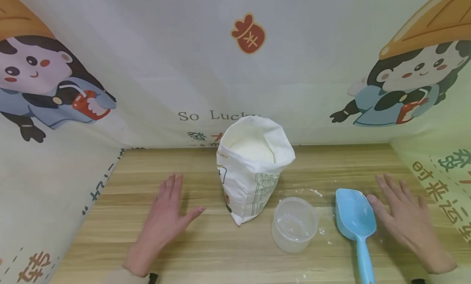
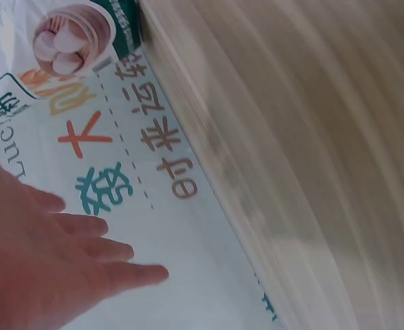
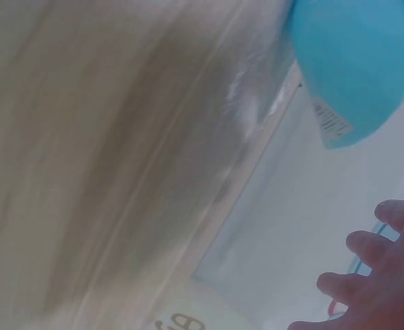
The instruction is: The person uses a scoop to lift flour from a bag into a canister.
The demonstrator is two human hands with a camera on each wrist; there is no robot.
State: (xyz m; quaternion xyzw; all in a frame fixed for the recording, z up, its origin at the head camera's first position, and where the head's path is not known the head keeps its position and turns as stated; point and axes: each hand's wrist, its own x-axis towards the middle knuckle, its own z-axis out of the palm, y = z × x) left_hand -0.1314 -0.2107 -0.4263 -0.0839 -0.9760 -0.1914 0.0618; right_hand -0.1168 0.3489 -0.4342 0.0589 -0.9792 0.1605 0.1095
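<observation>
An opened white paper bag [image 1: 239, 186] filled with pale powder stands upright toward the back of the table. In front of it and to the right is a clear round plastic tub [image 1: 294, 231] with powder traces inside. Further right lies a blue scoop [image 1: 355, 214], its handle toward the front edge. My left hand [image 1: 165, 218], fingers straight and thumb spread, is left of the bag and holds nothing. My right hand [image 1: 408, 218] is spread out on the scoop's right, the thumb close by the scoop's rim, with nothing held.
The wood-grain table [image 1: 198, 251] has white powder specks [image 1: 321, 231] around the tub. A printed cloth [image 1: 165, 71] with cartoon figures and lettering walls off the back and both sides.
</observation>
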